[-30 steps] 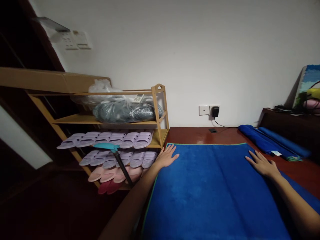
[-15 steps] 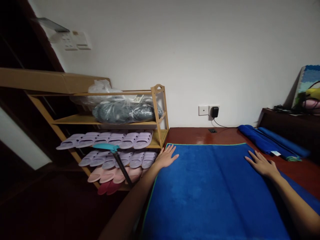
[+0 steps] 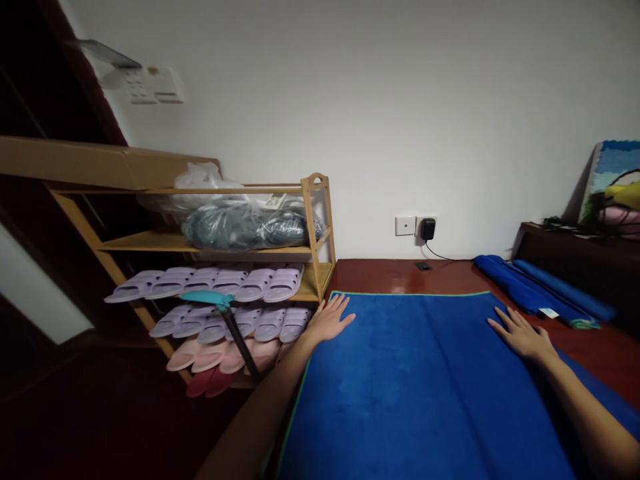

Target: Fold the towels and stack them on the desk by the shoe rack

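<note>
A blue towel (image 3: 400, 373) with a green stitched edge lies spread over a reddish-brown wooden surface (image 3: 380, 275). My left hand (image 3: 330, 319) rests flat near its far left corner, fingers apart. On the right side of the towel, near the far right corner, lies my right hand (image 3: 525, 337), also flat with spread fingers. Neither hand grips anything. Beyond my right hand are folded blue towels (image 3: 525, 287), one with a white label. A further strip of blue cloth (image 3: 595, 383) shows beneath my right forearm.
Close on the left stands a wooden rack (image 3: 320, 240) with rows of lilac slippers (image 3: 283, 283), pink slippers (image 3: 207, 357) and plastic-wrapped goods (image 3: 245, 223). A turquoise-topped pole (image 3: 207, 298) leans before it. A black adapter (image 3: 428, 229) is plugged into the wall. A dark ledge (image 3: 565, 250) borders the right.
The view has shifted slightly, so the scene sits a little lower. Both hands stay flat on the towel in nearly the same places.
</note>
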A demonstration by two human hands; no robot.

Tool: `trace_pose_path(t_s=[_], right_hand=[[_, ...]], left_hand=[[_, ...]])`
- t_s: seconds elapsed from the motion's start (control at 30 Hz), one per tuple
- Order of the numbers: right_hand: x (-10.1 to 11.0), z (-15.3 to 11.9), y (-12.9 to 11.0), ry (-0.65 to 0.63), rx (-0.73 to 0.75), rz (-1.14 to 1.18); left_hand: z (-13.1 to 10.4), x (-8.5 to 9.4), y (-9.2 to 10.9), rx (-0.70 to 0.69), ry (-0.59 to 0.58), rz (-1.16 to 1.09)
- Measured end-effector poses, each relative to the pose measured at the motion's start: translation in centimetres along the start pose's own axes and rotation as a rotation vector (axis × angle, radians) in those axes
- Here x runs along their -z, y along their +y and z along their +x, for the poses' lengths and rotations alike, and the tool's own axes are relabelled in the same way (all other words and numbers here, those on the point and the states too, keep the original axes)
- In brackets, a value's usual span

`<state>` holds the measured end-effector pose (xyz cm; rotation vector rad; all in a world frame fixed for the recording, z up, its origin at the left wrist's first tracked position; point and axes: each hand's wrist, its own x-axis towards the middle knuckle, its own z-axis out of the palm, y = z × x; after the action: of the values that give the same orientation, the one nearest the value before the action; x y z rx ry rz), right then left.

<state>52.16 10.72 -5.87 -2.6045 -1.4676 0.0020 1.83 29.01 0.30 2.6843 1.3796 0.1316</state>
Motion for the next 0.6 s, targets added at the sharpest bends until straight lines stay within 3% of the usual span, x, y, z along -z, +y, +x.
trace_pose_path(t_s=[0.47,0.53,0.6], right_hand=[[0.7,-0.3,-0.6,-0.018,-0.005,0.031],[1.2,-0.8,-0.7,0.084,-0.029,0.082],[1.9,-1.4,-0.5,0.261,-0.196,0.137]], left_hand=[[0.0,0.0,0.1,0.003,-0.007,-0.004],[0.0,0.0,0.1,0.003,-0.007,-0.009],[0.0,0.0,0.0,0.000,-0.004,-0.007]])
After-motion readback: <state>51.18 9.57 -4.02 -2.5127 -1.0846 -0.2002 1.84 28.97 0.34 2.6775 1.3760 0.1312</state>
